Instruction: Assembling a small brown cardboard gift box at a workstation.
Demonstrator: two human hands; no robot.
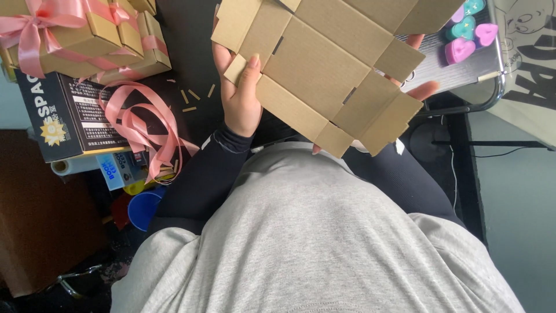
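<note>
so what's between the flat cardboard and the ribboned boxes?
Head view: only dark tabletop with a few cardboard scraps lies between the flat cardboard blank and the ribboned boxes.

left hand (240,95) + right hand (418,87) | grip flat cardboard blank (324,64) (unfolded)
</note>
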